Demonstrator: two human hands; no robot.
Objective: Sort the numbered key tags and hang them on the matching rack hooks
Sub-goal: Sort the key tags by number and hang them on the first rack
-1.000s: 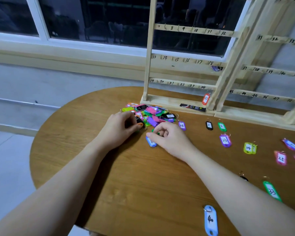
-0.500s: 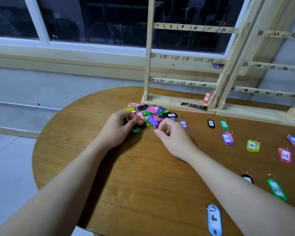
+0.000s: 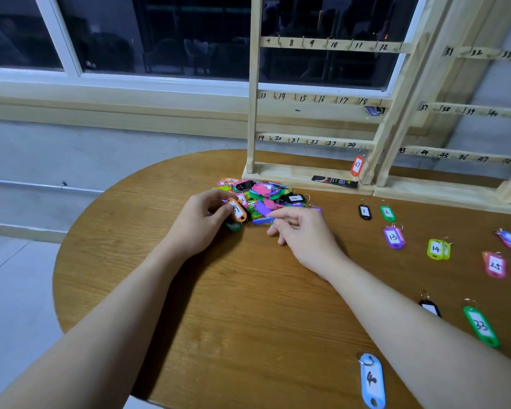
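A heap of coloured key tags (image 3: 263,196) lies on the round wooden table (image 3: 248,320) in front of the wooden rack (image 3: 331,98) with numbered hooks. My left hand (image 3: 201,228) pinches an orange tag (image 3: 237,209) at the heap's near edge, label facing me. My right hand (image 3: 301,234) pinches a blue-purple tag (image 3: 261,221) just right of it. An orange tag 37 (image 3: 357,165) hangs at the rack's lower right, and a dark tag (image 3: 373,110) hangs under hook 18.
Sorted tags lie spread to the right: black 1 (image 3: 365,211), green 2 (image 3: 387,213), purple 13 (image 3: 393,237), yellow 14 (image 3: 437,248), pink 25 (image 3: 494,264), green 33 (image 3: 481,326), light blue 4 (image 3: 372,379). A second rack section (image 3: 469,110) stands at right. A dark card (image 3: 334,181) lies on the rack base.
My left hand has lifted the orange tag and turned its label toward me. My right hand moved from a blue tag on the table up to the heap's edge and pinched a blue-purple tag.
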